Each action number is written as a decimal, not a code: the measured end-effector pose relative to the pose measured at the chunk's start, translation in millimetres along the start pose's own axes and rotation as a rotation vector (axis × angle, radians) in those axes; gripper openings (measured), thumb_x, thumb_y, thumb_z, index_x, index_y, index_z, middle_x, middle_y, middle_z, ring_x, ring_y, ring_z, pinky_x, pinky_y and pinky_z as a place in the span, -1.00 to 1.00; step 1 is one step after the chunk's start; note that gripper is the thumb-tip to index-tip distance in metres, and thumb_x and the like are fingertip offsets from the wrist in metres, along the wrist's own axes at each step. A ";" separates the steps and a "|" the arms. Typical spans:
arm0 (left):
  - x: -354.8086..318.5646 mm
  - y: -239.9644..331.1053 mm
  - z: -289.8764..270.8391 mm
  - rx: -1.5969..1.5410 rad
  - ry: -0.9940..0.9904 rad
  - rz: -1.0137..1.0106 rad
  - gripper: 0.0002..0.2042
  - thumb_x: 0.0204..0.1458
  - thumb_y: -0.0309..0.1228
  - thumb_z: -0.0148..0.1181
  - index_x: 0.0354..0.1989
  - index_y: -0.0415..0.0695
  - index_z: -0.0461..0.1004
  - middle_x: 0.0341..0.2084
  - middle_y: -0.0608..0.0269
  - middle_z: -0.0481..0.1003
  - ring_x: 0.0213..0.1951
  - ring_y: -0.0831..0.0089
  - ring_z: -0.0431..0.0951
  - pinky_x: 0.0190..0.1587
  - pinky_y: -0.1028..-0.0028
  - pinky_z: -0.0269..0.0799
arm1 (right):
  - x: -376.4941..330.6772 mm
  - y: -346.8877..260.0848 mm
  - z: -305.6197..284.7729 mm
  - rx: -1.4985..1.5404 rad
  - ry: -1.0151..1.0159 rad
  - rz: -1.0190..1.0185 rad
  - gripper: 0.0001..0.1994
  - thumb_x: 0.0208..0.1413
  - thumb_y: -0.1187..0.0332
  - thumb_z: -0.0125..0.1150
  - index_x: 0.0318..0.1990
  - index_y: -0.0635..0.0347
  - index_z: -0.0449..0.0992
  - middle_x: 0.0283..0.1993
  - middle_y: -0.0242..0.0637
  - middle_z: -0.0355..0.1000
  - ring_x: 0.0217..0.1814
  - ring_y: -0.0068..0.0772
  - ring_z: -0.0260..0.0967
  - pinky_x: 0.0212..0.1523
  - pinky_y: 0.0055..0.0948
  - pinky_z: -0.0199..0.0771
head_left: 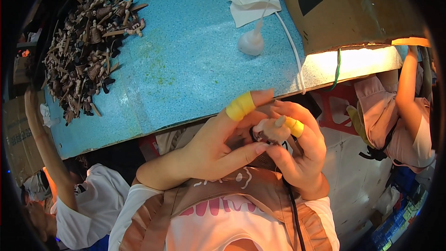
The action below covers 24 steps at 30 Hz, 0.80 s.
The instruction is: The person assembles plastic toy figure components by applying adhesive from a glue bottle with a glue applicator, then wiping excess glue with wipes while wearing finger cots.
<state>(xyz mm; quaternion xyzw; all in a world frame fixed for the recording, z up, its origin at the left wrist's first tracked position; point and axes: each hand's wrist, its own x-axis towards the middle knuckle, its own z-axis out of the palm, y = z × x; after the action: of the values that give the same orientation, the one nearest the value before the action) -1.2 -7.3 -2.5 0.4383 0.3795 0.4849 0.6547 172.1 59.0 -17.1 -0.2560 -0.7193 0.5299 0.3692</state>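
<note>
In front of my chest, just off the table's near edge, both hands close around a small figurine [273, 131] with a pale pinkish body and dark parts. My left hand [218, 142], yellow tape on its index finger, presses its thumb against the piece's lower side. My right hand [304, 151], also with yellow tape on a finger, grips it from the right. Fingers hide part of the figurine. Beyond the hands, a white squeeze bottle [251, 42] with a thin needle tip stands on the blue table [186, 56].
A heap of small brown figurines [90, 51] covers the table's left side. White paper [253, 0] and a white cable [290, 49] lie near the bottle. A cardboard box [344, 14] with light under it fills the far right. Other people sit at both sides.
</note>
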 end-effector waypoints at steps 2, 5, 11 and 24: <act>1.5 1.6 4.6 -0.202 0.040 0.041 -0.39 0.01 -0.60 0.00 0.24 -0.20 -0.11 0.02 0.08 0.19 -0.02 0.41 0.32 0.01 0.49 0.24 | 3.4 4.4 -0.4 -0.270 0.034 -0.203 -0.67 -0.28 0.52 0.33 -0.25 0.33 0.47 -0.10 -0.08 0.35 -0.04 -0.04 0.29 -0.07 -0.25 0.33; 3.1 -1.3 -3.5 -0.506 -0.001 -0.044 -0.41 0.01 -0.58 -0.05 0.24 -0.16 -0.11 -0.03 0.09 0.21 -0.04 0.42 0.32 -0.01 0.48 0.24 | 7.6 -5.9 2.5 -0.447 0.075 -0.215 -0.72 -0.36 0.55 0.32 -0.35 0.25 0.51 -0.16 -0.17 0.39 -0.04 -0.03 0.27 -0.09 -0.27 0.34; 1.7 -6.0 -3.8 -0.531 0.125 -0.091 -0.44 -0.05 -0.39 0.11 0.13 -0.20 0.05 -0.04 0.10 0.27 -0.03 0.41 0.32 0.01 0.45 0.26 | 8.5 -8.5 9.1 -0.607 0.070 -0.271 -0.73 -0.39 0.52 0.34 -0.38 0.17 0.54 -0.15 -0.26 0.38 0.01 -0.09 0.21 -0.08 -0.31 0.30; -5.8 -11.4 -9.4 -0.549 0.141 -0.010 -0.48 -0.08 -0.39 0.18 0.05 -0.17 0.09 -0.07 0.11 0.28 -0.01 0.38 0.31 0.00 0.41 0.30 | 15.0 -8.5 19.5 -0.701 0.087 -0.387 -0.74 -0.33 0.43 0.32 -0.34 0.08 0.58 -0.21 -0.39 0.36 -0.03 -0.18 0.21 -0.13 -0.35 0.23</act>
<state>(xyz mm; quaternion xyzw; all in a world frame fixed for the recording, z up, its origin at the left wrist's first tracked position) -7.8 -12.6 -15.9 0.2078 0.2806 0.5959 0.7232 147.7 56.5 -8.4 -0.2487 -0.8750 0.1617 0.3825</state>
